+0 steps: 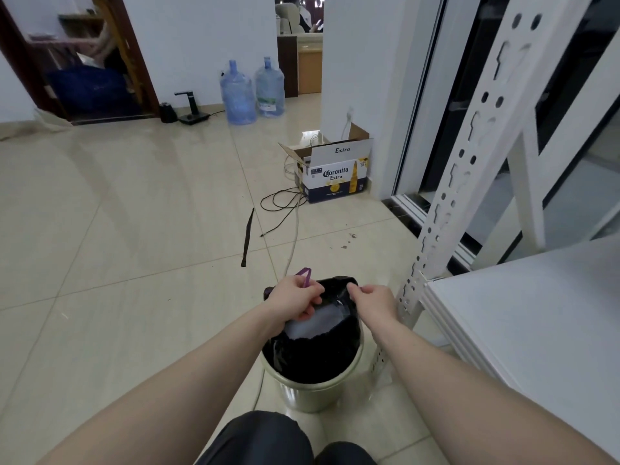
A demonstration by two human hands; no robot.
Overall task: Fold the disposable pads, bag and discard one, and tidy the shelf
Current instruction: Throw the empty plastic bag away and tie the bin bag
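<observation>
Head view: the left hand [295,298] has its fingers curled around the purple drawstring [305,276] of the black bag [315,357], at the far left part of the bag's mouth. The right hand [374,302] pinches the far right edge of the same mouth between thumb and fingers. Between the two hands the bag is held open, and a white folded pad [317,323] shows inside it, just under the left hand. The lower part of the bag sits in a round metal bin [312,394] that stands on the tiled floor [117,229], near the person's knees.

Just to the right of the bin stands the white perforated post [446,209] of the shelf; its white board [536,313] fills the near right corner. Farther on the floor lie a black strap [247,238] and some loose cables [285,203]. They lead to an open cardboard beer box [335,176] beside a white column. At the far wall stand two blue water bottles [251,90] and, to their left, a small black water dispenser [191,107] near a dark doorway.
</observation>
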